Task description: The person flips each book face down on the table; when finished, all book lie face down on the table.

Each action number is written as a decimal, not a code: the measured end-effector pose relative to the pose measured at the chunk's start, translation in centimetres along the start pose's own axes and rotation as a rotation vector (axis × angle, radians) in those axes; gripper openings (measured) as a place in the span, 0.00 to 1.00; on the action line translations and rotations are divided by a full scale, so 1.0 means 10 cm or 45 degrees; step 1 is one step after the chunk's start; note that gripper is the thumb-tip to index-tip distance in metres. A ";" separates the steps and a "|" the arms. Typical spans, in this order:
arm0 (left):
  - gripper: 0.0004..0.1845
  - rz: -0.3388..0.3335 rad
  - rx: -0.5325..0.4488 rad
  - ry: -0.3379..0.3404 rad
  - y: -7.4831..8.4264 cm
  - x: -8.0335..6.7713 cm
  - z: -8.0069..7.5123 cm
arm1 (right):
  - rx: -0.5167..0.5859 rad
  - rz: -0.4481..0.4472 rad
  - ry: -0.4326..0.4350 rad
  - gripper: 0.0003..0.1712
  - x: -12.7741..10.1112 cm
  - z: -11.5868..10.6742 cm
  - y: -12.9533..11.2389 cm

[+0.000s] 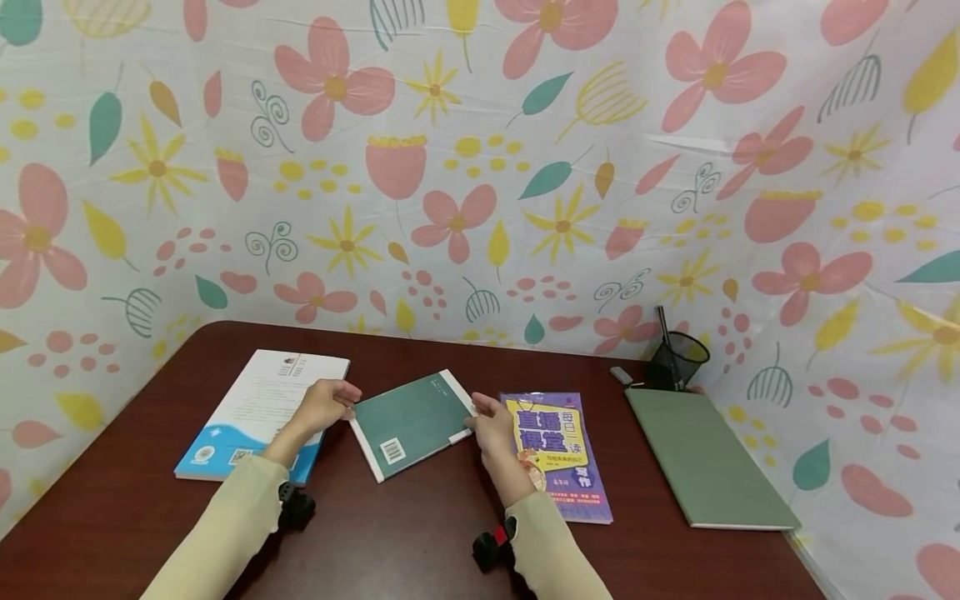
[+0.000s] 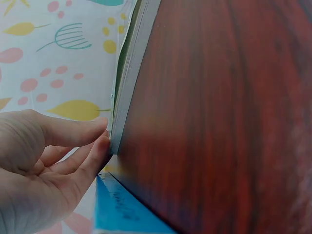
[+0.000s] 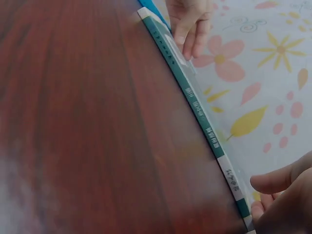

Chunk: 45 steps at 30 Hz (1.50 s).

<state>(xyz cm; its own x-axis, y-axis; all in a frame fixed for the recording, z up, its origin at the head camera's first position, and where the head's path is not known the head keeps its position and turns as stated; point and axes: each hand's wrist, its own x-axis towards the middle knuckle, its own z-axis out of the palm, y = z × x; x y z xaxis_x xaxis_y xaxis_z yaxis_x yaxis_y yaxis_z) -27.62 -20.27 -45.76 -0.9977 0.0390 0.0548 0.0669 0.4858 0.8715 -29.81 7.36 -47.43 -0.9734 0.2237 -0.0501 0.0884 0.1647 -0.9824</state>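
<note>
A green book point(image 1: 420, 417) with white ends lies back cover up, its barcode facing up, at the middle of the table. My left hand point(image 1: 321, 410) pinches its left edge between thumb and fingers, and the left wrist view shows the fingertips at the corner of the book point(image 2: 130, 80). At the opposite end, my right hand point(image 1: 493, 429) holds the right edge. In the right wrist view the spine point(image 3: 195, 109) faces the camera, the right thumb point(image 3: 275, 181) is over the book's near end, and the left hand point(image 3: 192, 24) is at the far end.
Left of the green book is a white and blue book point(image 1: 258, 400); right of it, a purple and yellow book point(image 1: 558, 467). Farther right lie a green notebook point(image 1: 708, 458), a small grey object point(image 1: 621, 375) and a black mesh pen cup point(image 1: 686, 354). A floral curtain point(image 1: 480, 167) stands behind.
</note>
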 end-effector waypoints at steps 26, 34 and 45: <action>0.20 -0.021 0.216 -0.229 0.12 -0.12 -0.02 | 0.095 0.010 -0.113 0.34 0.33 0.15 0.08; 0.21 0.007 0.180 -0.292 0.25 -0.24 0.05 | 0.044 -0.016 -0.027 0.27 0.41 0.21 0.01; 0.26 -0.074 0.098 -0.314 0.28 -0.39 0.20 | -0.164 -0.014 -0.014 0.20 0.43 0.25 -0.09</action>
<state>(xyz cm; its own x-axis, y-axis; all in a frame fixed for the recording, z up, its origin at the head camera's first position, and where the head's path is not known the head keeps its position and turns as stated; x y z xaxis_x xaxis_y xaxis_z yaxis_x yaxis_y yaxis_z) -23.50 -17.37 -44.51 -0.9686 0.2163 -0.1228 0.0194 0.5579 0.8297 -34.57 5.77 -47.22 -0.9767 0.2105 -0.0422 0.1034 0.2894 -0.9516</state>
